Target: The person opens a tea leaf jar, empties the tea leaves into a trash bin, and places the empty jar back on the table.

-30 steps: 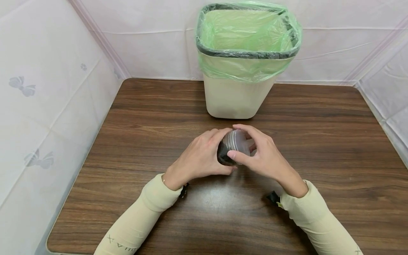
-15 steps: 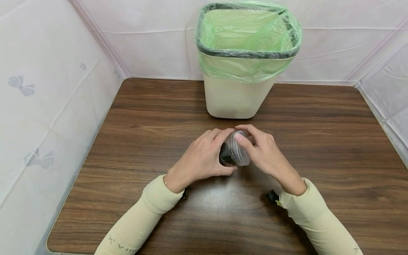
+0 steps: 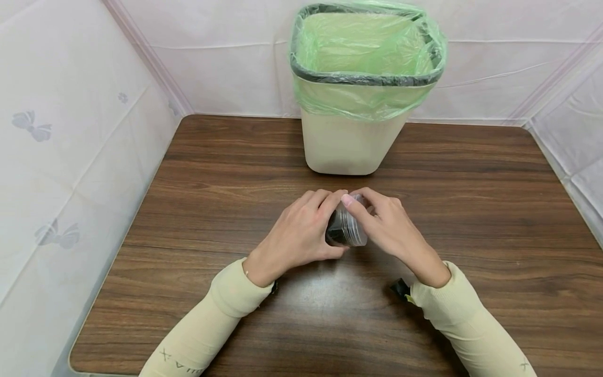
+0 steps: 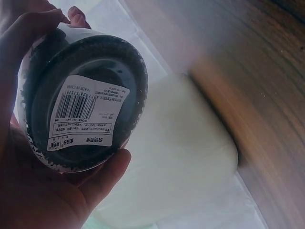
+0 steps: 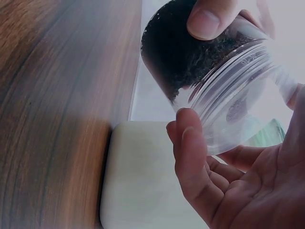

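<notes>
A clear, ribbed-neck plastic jar (image 3: pixel 335 230) with dark, loose-looking contents lies tilted between my hands, above the table's middle. My left hand (image 3: pixel 299 230) grips its body, thumb on the near side and fingers over the far side. In the left wrist view the jar's base faces the camera, with a white barcode label (image 4: pixel 81 114) on it. Around the clear screw lid (image 5: pixel 233 102), the fingers of my right hand (image 3: pixel 391 225) are curled. The thumb of that hand lies over the top of the lid in the head view. Part of the lid is hidden by the fingers.
Behind the hands a cream trash bin (image 3: pixel 348 149) stands on the brown wood-grain table (image 3: pixel 212 173). A green bag (image 3: pixel 367 99) lines it and folds over its dark rim. White patterned sheets (image 3: pixel 226 78) hang along the back and both sides.
My right thumb has moved from the near side of the lid up and away over its top. The jar has turned slightly; my left hand has hardly moved.
</notes>
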`<state>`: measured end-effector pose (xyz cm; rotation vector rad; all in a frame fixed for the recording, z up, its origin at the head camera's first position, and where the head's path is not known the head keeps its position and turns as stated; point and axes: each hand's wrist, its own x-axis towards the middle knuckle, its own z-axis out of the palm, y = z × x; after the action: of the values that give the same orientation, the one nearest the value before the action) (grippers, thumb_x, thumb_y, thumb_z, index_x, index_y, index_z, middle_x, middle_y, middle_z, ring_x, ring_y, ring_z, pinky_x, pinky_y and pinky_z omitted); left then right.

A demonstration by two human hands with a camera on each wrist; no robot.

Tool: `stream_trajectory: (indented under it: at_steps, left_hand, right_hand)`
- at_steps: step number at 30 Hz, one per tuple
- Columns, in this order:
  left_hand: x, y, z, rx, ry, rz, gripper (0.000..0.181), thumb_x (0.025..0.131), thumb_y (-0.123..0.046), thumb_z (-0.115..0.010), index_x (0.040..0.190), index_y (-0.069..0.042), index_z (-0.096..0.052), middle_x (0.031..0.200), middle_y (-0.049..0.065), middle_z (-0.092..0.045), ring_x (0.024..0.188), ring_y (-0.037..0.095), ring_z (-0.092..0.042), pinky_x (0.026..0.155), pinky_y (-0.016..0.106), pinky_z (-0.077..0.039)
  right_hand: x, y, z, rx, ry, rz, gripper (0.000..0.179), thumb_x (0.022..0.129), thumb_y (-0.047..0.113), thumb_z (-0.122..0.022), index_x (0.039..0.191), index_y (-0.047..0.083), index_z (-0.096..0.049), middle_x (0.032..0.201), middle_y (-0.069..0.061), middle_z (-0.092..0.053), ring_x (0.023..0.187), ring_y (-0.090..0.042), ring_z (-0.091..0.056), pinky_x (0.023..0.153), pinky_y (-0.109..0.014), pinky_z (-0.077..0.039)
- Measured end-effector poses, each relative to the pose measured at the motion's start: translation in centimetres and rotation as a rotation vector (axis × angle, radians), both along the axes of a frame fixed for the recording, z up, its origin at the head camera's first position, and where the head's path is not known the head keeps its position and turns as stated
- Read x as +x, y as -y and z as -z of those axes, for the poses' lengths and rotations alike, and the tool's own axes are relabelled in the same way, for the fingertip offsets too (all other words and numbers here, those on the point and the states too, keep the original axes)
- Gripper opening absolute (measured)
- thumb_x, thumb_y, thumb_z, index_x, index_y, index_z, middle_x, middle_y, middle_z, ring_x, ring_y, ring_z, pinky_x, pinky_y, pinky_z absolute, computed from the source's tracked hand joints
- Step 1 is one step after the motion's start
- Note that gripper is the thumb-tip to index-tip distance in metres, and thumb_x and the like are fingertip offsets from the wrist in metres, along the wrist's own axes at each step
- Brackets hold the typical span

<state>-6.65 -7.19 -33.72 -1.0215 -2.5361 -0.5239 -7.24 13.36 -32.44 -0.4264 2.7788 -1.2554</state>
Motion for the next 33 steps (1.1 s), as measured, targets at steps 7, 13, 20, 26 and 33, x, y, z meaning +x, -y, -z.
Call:
stream_trajectory:
  at_steps: [7,13,20,26,33]
  left_hand:
    - [-0.1,0.0,0.1,0.004,0.025,0.0,0.089,0.064,-0.043,-0.084,0.139,-0.006,-0.053,0.115,0.008,-0.063,0.097,0.024,-0.06,0.08,0.036,-0.054]
    - [-0.3,0.3,0.0,0.036,0.127,0.009,0.091,0.064,-0.046,-0.085,0.14,-0.008,-0.052,0.116,0.006,-0.062,0.101,0.021,-0.059,0.084,0.036,-0.053]
    - [-0.4,1.0,0.1,0.091,0.251,-0.018,0.093,0.065,-0.051,-0.085,0.141,-0.012,-0.052,0.124,0.006,-0.061,0.108,0.021,-0.059,0.092,0.039,-0.05]
    - [-0.5,1.2,0.2,0.099,0.229,-0.011,0.092,0.065,-0.052,-0.084,0.141,-0.012,-0.052,0.121,0.006,-0.061,0.105,0.021,-0.059,0.089,0.039,-0.051]
    - [-0.6,1.2,0.2,0.093,0.231,-0.018,0.092,0.065,-0.052,-0.084,0.141,-0.012,-0.051,0.121,0.006,-0.061,0.106,0.021,-0.059,0.09,0.039,-0.05]
  right_hand:
    - [0.0,-0.1,0.2,-0.027,0.001,0.002,0.043,0.099,0.055,-0.053,0.115,0.018,-0.068,0.085,0.0,-0.069,0.075,-0.018,-0.065,0.064,-0.038,-0.05]
    - [0.2,-0.4,0.4,-0.068,-0.04,-0.003,0.036,0.097,0.047,-0.063,0.116,0.018,-0.068,0.084,0.0,-0.069,0.073,-0.018,-0.065,0.062,-0.037,-0.051]
    - [0.3,-0.7,0.6,-0.16,-0.13,-0.053,0.034,0.091,0.031,-0.073,0.12,0.014,-0.066,0.092,-0.003,-0.069,0.075,-0.013,-0.066,0.067,-0.031,-0.055]
    - [0.2,-0.7,0.8,-0.176,-0.149,-0.061,0.035,0.091,0.028,-0.074,0.121,0.013,-0.066,0.093,-0.005,-0.069,0.075,-0.014,-0.066,0.068,-0.03,-0.055]
    - [0.2,-0.8,1.1,-0.197,-0.153,-0.075,0.037,0.091,0.026,-0.074,0.124,0.012,-0.066,0.094,-0.005,-0.07,0.073,-0.013,-0.067,0.067,-0.032,-0.057]
